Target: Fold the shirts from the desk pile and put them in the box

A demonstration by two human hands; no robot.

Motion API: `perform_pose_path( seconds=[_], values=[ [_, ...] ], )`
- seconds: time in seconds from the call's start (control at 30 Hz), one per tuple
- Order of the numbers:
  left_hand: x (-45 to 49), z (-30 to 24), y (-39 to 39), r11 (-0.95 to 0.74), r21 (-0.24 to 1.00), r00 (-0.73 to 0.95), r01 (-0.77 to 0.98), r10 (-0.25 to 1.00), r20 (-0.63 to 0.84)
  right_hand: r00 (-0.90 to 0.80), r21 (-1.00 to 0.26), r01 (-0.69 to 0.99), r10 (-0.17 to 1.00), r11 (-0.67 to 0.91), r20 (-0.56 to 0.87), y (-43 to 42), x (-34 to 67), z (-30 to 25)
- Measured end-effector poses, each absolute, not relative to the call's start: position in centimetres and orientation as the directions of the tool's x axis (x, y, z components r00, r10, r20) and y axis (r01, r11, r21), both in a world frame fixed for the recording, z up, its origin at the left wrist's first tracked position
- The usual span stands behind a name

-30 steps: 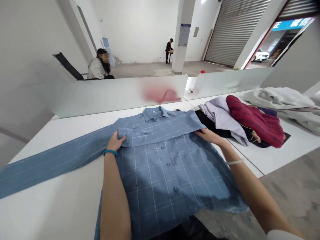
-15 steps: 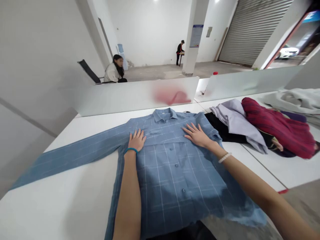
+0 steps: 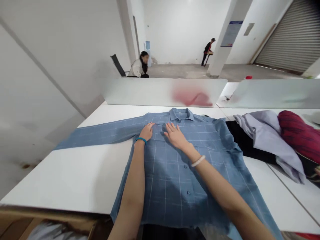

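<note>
A blue button-up shirt (image 3: 172,173) with thin white check lines lies front up, its collar (image 3: 181,115) at the far side. One sleeve (image 3: 100,136) stretches out to the left over the white table. My left hand (image 3: 147,132), with a teal band at the wrist, rests on the chest near that sleeve, fingers stretched forward and close together. Just to its right, my right hand (image 3: 175,136), wearing a pale beaded bracelet, lies flat with fingers spread on the chest. A small raised wrinkle of cloth shows between the hands.
A heap of clothes, with a lavender garment (image 3: 267,133) and a dark red one (image 3: 300,133), lies to the right. A frosted divider (image 3: 140,91) runs along the back of the white table (image 3: 72,180). Below the near left edge sits a cardboard box (image 3: 93,230) holding grey cloth. Two people are beyond.
My right hand has slid left across the chest, close to my left hand. My left hand has turned, its fingers now angled right. The view has swung left, bringing the cardboard box into sight.
</note>
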State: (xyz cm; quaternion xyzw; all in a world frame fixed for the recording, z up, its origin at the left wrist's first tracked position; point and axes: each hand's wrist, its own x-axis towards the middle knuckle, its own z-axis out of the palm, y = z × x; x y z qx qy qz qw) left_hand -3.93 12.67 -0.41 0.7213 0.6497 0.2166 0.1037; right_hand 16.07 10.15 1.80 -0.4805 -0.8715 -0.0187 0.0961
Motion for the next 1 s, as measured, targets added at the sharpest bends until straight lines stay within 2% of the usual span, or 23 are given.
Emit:
perform_pose_path(
  seconds=[0.2,0.47,0.57,0.7,0.83,1.0],
  values=[
    [-7.4,1.8,11.4,0.052,0.486,-0.223,0.873,0.927,0.302,-0.431,-0.131,0.88,0.884,0.456,0.18,10.2,11.6,-2.6],
    [-15.1,3.4,7.0,0.358,0.438,-0.497,0.825,0.829,0.257,-0.456,-0.041,0.881,0.868,0.472,0.198,10.2,12.2,-3.1],
    [-20.4,3.5,3.3,0.577,0.391,-0.677,0.717,0.709,0.195,-0.462,-0.018,0.878,0.858,0.478,0.226,10.1,12.1,-3.3],
    [-26.6,3.0,-1.8,0.811,0.344,-0.879,0.472,0.46,0.123,-0.466,-0.006,0.877,0.852,0.481,0.239,9.9,12.2,-3.4],
    [-29.8,2.1,-3.0,0.896,0.33,-0.953,0.298,0.296,0.059,-0.459,-0.008,0.88,0.856,0.474,0.24,9.8,12.2,-3.3],
    [-30.0,1.2,-0.1,0.9,0.322,-0.954,0.295,0.299,0.038,-0.456,-0.027,0.881,0.862,0.473,0.221,9.7,12.1,-3.0]
  ],
)
